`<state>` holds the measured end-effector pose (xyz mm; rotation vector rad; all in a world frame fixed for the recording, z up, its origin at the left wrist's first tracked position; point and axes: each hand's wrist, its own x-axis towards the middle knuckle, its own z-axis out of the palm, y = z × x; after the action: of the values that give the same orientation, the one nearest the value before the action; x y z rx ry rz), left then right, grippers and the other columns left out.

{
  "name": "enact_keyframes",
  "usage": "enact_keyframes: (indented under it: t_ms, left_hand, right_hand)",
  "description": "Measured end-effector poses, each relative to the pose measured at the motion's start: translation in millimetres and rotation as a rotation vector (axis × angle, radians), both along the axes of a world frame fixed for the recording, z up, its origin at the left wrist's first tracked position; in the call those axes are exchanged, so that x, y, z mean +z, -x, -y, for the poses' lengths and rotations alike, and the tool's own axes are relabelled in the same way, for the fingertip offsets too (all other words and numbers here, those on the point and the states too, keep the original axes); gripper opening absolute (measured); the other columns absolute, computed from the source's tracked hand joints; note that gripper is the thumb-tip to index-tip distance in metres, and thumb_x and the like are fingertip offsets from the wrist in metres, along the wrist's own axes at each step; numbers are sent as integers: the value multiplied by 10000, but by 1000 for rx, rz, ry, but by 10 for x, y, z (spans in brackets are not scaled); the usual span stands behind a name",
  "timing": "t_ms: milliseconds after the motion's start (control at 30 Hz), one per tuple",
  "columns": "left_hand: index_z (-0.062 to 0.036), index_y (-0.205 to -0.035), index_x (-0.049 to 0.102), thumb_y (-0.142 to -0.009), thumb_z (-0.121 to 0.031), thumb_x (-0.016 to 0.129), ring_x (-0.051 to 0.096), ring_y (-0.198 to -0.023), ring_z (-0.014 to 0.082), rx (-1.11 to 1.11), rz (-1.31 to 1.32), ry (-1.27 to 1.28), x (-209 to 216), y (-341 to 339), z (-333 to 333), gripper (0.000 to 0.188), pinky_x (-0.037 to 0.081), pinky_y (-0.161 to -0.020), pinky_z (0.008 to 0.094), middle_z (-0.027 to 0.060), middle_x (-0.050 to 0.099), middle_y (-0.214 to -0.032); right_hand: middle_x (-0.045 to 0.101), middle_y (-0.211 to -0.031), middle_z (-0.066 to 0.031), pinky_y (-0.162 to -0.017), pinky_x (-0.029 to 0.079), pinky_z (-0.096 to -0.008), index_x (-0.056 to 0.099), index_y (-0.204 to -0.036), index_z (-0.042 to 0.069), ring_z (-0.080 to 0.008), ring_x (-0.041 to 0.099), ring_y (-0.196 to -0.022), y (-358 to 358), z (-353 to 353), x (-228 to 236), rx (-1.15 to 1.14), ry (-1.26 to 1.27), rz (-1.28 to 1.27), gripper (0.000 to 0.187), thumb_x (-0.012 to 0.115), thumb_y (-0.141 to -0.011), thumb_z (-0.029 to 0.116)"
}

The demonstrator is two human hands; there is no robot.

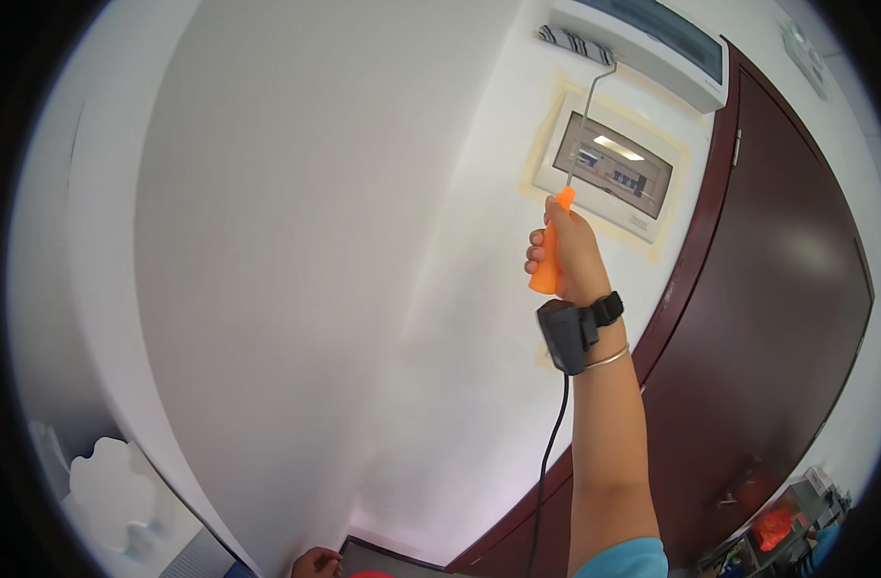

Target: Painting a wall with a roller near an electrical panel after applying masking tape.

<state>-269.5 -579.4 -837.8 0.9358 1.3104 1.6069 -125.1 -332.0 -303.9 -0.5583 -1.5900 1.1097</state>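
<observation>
My right hand, arm raised, is wrapped round the orange handle of a paint roller. From the handle a thin bent metal rod runs up to the striped grey-and-white roller sleeve. That sleeve is by the white wall, just under the lower edge of a white wall-mounted unit. Behind the rod sits a breaker panel with a tinted window and yellowish tape around its frame. My left hand shows low at the bottom edge, partly cut off; its grip cannot be made out.
A dark red-brown door and its frame stand to the right of the panel. A black device is strapped to my right wrist, its cable hanging down. Shelves with a red bag are at lower right. A white object stands lower left.
</observation>
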Motion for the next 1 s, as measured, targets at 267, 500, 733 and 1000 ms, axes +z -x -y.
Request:
enact_keyframes:
  t_ms: [267, 500, 733, 1000]
  left_hand:
    - [-7, -1030, 598, -901, -60, 557, 578, -699, 135, 2, 13, -20, -32, 89, 90, 146, 477, -645, 266, 51, 605, -789]
    - [-3, -1032, 612, -899, -80, 573, 615, -712, 149, 33, -243, 22, -63, 55, 163, 159, 499, -672, 282, 65, 641, -818]
    - [-7, -1022, 609, -901, -79, 578, 602, -726, 132, 4, -55, 81, 117, -46, 228, 144, 488, -673, 271, 56, 633, -815]
    - [-3, -1013, 594, -915, -97, 581, 594, -708, 137, -29, -157, 22, -29, -11, 187, 136, 486, -665, 271, 64, 620, -798]
  right_hand:
    - [456, -649, -44, -411, 419, -296, 381, -909, 83, -129, 450, -467, 264, 179, -204, 34, -72, -79, 257, 475, -972, 313]
    - [456, -668, -65, -405, 421, -319, 366, -930, 67, -155, 463, -484, 627, 77, -73, 118, -58, -113, 246, 462, -968, 290]
    - [456, -660, -75, -398, 430, -332, 372, -954, 48, -165, 468, -466, 763, -134, -187, 12, -51, -56, 265, 467, -961, 296]
    - [452, -625, -59, -362, 413, -296, 380, -938, 59, -136, 457, -419, 601, -232, -897, 9, 8, -42, 300, 492, -963, 336]
